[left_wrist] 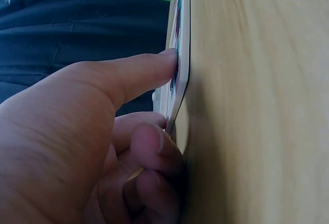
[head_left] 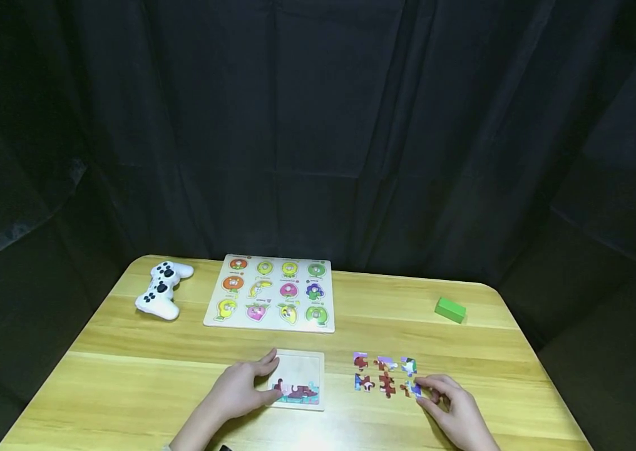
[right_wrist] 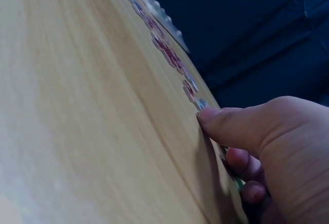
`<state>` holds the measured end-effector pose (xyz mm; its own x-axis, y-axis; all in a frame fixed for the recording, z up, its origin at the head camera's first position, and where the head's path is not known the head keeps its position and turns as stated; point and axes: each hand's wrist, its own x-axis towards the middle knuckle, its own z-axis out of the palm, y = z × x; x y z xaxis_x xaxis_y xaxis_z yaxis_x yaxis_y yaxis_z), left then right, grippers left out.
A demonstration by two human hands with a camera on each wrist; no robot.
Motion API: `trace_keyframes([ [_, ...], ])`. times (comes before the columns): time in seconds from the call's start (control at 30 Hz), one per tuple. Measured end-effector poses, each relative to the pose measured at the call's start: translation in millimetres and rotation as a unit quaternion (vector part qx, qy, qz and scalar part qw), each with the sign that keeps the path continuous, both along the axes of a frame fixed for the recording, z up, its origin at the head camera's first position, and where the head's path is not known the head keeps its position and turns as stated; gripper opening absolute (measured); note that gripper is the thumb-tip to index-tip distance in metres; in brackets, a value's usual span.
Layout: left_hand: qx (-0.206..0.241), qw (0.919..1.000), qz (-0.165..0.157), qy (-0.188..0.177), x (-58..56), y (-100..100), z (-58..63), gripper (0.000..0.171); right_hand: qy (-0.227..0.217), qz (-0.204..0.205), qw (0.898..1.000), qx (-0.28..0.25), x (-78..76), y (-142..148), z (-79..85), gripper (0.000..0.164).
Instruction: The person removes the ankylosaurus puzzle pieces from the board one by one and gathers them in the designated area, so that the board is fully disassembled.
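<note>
At the left edge of a small wooden puzzle tray [head_left: 297, 410], my left hand [head_left: 243, 388] grips the board. Its thumb [left_wrist: 149, 70] lies on the tray's face, and the other fingers are curled by the edge. Joined puzzle pieces [head_left: 301, 392] fill the near part of the tray; the far part shows bare wood. To the right, my right hand [head_left: 453, 410] pinches a blue-and-orange puzzle piece [head_left: 410, 388] at its right side, low at the table. Beside that piece lie several loose ones, among them a dark red piece [head_left: 387, 384] and a purple-topped piece [head_left: 360, 359].
Behind the tray lies a fruit peg board [head_left: 269, 293]. A white game controller [head_left: 163, 290] rests at the back left, and a green block [head_left: 450, 310] at the back right. Dark curtains [head_left: 318, 125] surround the wooden table [head_left: 143, 376].
</note>
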<state>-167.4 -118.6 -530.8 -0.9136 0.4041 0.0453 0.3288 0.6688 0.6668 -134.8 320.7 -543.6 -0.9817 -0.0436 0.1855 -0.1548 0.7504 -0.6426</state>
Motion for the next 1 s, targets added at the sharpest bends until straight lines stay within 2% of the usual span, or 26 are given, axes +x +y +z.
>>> trace_keyframes([
  [0.17,0.000,1.0000,0.003,-0.002,-1.3,0.2,-0.2,0.066,0.006,0.006,1.000,0.004,-0.5,0.7,1.9,0.029],
  [0.27,-0.001,1.0000,0.005,0.001,-2.5,0.0,0.1,0.066,0.026,0.012,1.000,0.001,-1.7,2.4,1.7,0.028],
  [0.47,0.002,1.0000,0.009,-0.002,-2.2,-2.5,2.2,0.066,0.064,-0.004,0.997,-0.051,-9.7,-4.1,4.9,0.026],
  [0.53,0.002,0.9999,0.011,-0.006,-1.5,-2.9,2.9,0.066,0.096,0.008,0.993,-0.074,-12.0,-15.2,8.5,0.029],
  [0.63,0.001,0.9999,0.013,-0.008,-1.1,-2.9,3.1,0.066,0.143,0.069,0.983,-0.094,-14.4,-41.4,14.1,0.033],
  [0.73,0.000,0.9999,0.012,-0.007,-1.4,-2.6,2.1,0.065,0.157,0.152,0.971,-0.099,-18.4,-73.5,20.1,0.034],
  [0.87,0.005,1.0000,0.005,-0.006,-1.7,-1.4,-0.3,0.065,0.119,0.232,0.959,-0.109,-25.6,-117.1,29.0,0.031],
  [1.0,0.004,1.0000,0.003,0.001,-1.5,0.3,-2.4,0.065,0.060,0.279,0.953,-0.107,-31.7,-157.3,33.4,0.029],
])
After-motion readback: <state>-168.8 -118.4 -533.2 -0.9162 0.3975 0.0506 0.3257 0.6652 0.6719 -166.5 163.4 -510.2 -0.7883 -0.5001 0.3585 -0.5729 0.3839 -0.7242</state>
